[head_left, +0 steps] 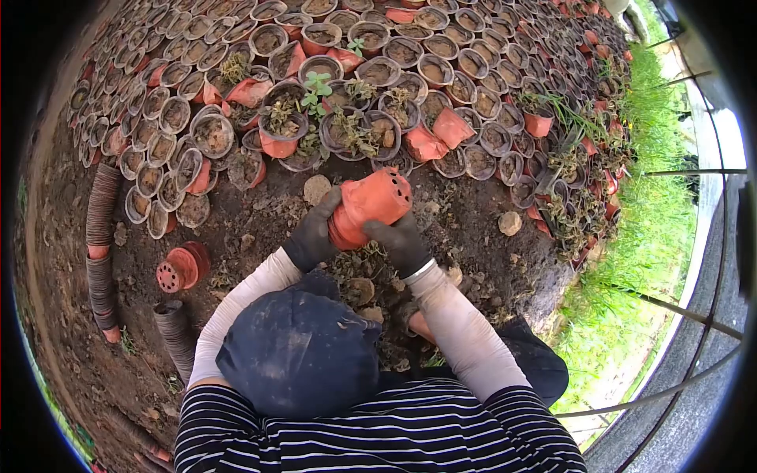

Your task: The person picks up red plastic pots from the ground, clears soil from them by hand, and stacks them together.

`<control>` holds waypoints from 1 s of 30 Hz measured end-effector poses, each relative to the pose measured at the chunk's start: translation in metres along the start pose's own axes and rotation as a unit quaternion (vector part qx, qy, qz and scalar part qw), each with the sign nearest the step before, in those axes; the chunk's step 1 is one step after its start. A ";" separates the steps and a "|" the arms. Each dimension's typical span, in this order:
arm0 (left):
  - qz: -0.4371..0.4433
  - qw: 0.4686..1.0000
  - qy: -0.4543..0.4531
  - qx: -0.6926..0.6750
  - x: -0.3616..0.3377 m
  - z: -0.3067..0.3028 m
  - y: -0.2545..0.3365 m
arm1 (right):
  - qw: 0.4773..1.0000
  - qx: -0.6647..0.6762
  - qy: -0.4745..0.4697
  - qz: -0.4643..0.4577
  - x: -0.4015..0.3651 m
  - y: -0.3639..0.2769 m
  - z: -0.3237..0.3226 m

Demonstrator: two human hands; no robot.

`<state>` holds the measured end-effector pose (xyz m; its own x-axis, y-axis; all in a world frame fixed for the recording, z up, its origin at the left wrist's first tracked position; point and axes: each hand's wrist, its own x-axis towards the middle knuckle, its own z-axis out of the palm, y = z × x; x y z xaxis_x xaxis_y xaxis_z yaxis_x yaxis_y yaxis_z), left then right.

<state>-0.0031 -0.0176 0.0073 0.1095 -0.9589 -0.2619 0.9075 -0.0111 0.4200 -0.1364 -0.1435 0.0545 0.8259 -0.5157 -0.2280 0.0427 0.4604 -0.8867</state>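
My left hand (314, 230), in a dark glove, is closed round the left side of a small stack of red plastic pots (371, 203). The stack lies tilted, with the holed base of one pot facing up and right. My right hand (400, 240), gloved too, grips the lower right side of the same stack. Just beyond the hands stand rows of round pots with dry soil (384, 132), some with wilted plants. A round clod of soil (317, 189) lies on the ground beside my left hand.
Another short stack of red pots (183, 266) lies on the soil at left. Long columns of nested pots (101, 213) lie further left, with another (173, 335) nearer me. Green grass (631, 284) and a black hose (678, 311) are at right.
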 end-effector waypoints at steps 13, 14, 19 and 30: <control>0.123 0.943 0.090 0.294 -0.004 0.002 0.022 | 0.796 -0.574 0.142 -0.132 0.077 -0.015 -0.123; 0.125 0.938 0.091 0.309 -0.006 0.004 0.023 | 0.727 -0.638 0.164 -0.191 0.096 -0.036 -0.141; 0.079 0.986 0.088 0.120 -0.006 0.016 0.018 | 0.634 -0.755 0.159 -0.053 0.136 -0.076 -0.161; 0.107 0.930 0.129 0.328 0.001 -0.060 -0.024 | 0.874 -0.413 0.228 0.117 -0.021 -0.029 -0.202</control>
<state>-0.0003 -0.0009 -0.0551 0.4290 -0.8602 -0.2756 0.4196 -0.0804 0.9041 -0.2682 -0.2917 0.0036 0.4393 -0.7990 -0.4107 -0.6729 0.0101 -0.7396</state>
